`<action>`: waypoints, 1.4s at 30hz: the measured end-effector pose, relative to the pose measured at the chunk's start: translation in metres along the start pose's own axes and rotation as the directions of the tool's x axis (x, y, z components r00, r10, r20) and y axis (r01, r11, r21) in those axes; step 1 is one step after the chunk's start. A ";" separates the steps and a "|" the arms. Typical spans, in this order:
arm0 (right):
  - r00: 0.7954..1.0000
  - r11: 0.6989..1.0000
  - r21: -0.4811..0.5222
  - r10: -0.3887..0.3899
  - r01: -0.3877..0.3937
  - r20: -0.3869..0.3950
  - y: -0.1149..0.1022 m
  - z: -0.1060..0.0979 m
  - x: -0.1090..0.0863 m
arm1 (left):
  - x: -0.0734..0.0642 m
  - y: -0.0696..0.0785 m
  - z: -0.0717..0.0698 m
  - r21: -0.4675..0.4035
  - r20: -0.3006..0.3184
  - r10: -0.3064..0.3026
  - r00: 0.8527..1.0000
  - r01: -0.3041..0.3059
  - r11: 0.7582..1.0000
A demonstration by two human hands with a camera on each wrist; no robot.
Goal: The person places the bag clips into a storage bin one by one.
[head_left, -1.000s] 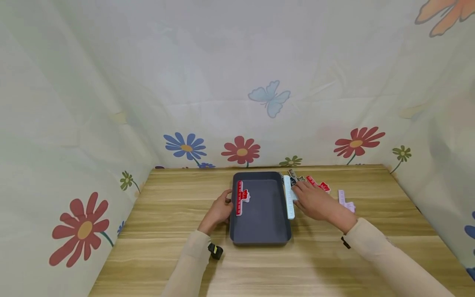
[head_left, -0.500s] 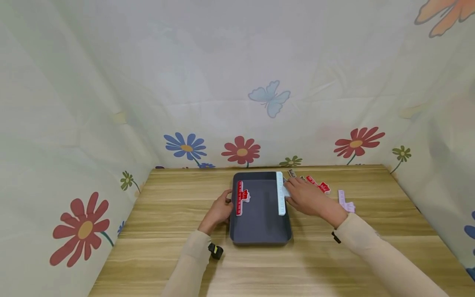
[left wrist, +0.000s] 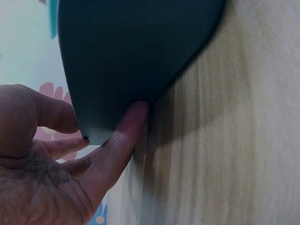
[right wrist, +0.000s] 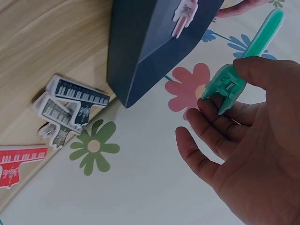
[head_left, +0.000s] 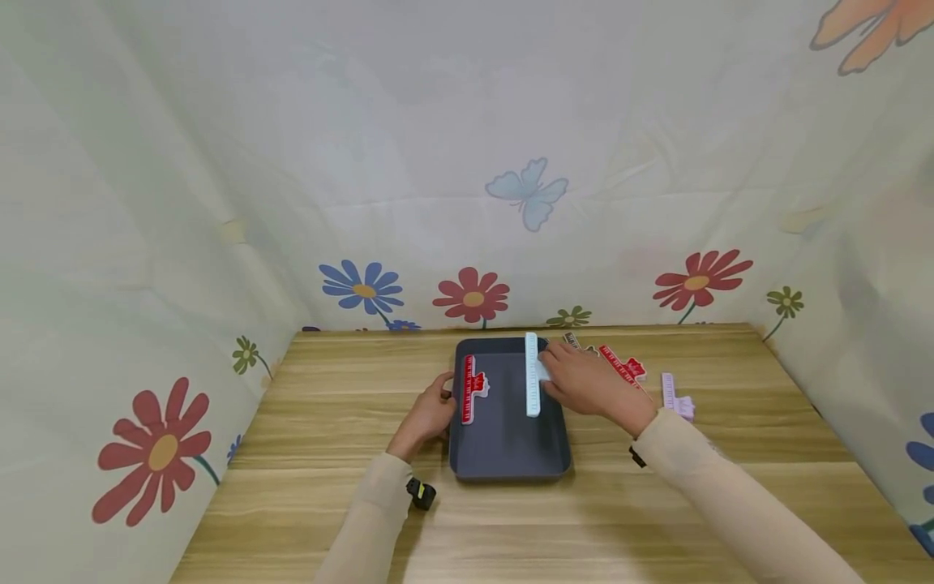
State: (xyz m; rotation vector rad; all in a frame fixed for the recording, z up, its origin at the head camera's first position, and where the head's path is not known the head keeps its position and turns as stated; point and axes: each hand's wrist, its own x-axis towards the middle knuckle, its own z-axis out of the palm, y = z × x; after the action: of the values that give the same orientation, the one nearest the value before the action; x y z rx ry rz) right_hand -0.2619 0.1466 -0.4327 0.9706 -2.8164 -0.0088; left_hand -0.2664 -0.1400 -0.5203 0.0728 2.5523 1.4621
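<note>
A dark grey rectangular tray [head_left: 503,454] lies on the wooden table. My left hand [head_left: 430,412] holds its left side, the thumb pressed low on the outer wall and other fingers at the rim, as the left wrist view shows. Inside, along the left wall, rests a red piano-keyboard clip [head_left: 469,393]. Over the tray's right half, my right hand [head_left: 587,381] pinches a light blue clip [head_left: 533,377] by its handle end. That clip looks green in the right wrist view, where a small spring shows between its handles and its long bar points away from the palm.
Right of the tray lie dark keyboard clips [right wrist: 77,96], partly overlapping, then another red clip [head_left: 620,365] and a lilac clip [head_left: 667,393]. A pale flower-printed curtain [head_left: 409,195] stands behind the table's back edge.
My right hand has carried the light blue clip leftward, from beside the tray's right rim to over its inside. The left hand stays at the tray's left side.
</note>
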 end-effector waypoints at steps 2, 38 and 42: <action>1.000 1.000 -0.009 -0.008 0.008 -0.014 -0.002 0.000 0.004 | 0.000 0.000 0.000 0.003 -0.003 -0.005 1.000 0.005 1.000; 0.962 0.999 -0.031 -0.006 0.015 0.272 -0.038 0.014 0.066 | 0.004 -0.003 0.000 0.007 0.015 -0.016 1.000 0.016 1.000; 0.956 0.998 -0.052 -0.018 0.035 0.294 -0.042 0.015 0.072 | 0.004 -0.001 -0.001 -0.005 0.016 -0.021 1.000 0.021 1.000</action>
State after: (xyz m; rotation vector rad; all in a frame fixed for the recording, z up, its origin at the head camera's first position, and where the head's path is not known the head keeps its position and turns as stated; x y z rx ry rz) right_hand -0.2943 0.0687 -0.4391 1.0743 -3.0480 -0.2559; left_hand -0.2704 -0.1412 -0.5215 0.0565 2.5290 1.4543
